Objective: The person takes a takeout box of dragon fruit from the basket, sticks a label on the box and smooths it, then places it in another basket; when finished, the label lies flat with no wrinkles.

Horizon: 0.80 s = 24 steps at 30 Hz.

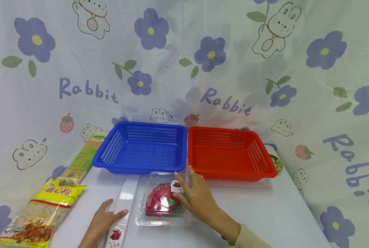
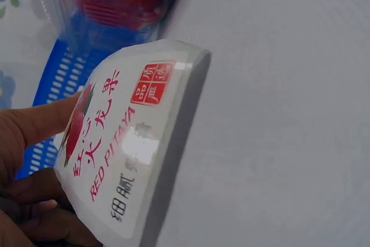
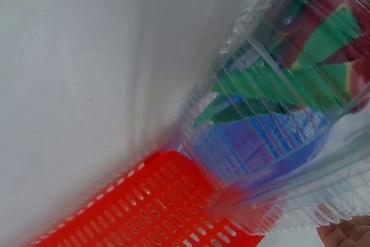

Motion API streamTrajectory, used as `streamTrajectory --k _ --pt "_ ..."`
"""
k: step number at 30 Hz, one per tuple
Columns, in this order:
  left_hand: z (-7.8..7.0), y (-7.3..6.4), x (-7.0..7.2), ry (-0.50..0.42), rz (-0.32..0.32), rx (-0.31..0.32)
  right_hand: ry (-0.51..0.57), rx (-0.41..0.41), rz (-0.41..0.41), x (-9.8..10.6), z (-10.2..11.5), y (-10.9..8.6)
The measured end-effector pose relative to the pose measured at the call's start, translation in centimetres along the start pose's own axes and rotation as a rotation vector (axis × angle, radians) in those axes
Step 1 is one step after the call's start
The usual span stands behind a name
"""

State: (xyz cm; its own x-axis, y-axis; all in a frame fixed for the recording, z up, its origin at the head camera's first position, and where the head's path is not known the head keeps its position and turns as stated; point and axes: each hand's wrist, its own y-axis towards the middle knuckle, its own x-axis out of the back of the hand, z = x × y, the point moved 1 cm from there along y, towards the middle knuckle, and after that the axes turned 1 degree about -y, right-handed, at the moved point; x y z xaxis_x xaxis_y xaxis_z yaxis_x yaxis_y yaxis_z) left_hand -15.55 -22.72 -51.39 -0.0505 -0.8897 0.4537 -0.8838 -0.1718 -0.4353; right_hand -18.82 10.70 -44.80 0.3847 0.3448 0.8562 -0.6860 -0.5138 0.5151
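Note:
A clear plastic clamshell box sits in the middle of the table with a red pitaya with green tips inside. On its lid is a small white label with a red fruit picture. My right hand lies over the lid's right side, fingers spread, fingertips right at the label. My left hand holds a white label strip by its edge, left of the box. In the left wrist view, the printed label on the strip reads "RED PITAYA", and curled fingers show beside it.
Behind the box stand a blue basket and a red basket, side by side. To the left lie a yellow-topped food bag and a green-and-tan packet. A round-pictured package shows behind the red basket's right end.

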Motion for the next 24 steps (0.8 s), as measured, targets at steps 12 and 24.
streamTrajectory --k 12,24 --pt "-0.3 -0.8 0.3 0.217 -0.1 -0.107 -0.008 0.034 -0.008 -0.6 0.2 -0.4" --pt "-3.5 -3.7 0.8 0.249 -0.124 -0.118 0.021 0.022 0.053 -0.4 0.1 -0.4"
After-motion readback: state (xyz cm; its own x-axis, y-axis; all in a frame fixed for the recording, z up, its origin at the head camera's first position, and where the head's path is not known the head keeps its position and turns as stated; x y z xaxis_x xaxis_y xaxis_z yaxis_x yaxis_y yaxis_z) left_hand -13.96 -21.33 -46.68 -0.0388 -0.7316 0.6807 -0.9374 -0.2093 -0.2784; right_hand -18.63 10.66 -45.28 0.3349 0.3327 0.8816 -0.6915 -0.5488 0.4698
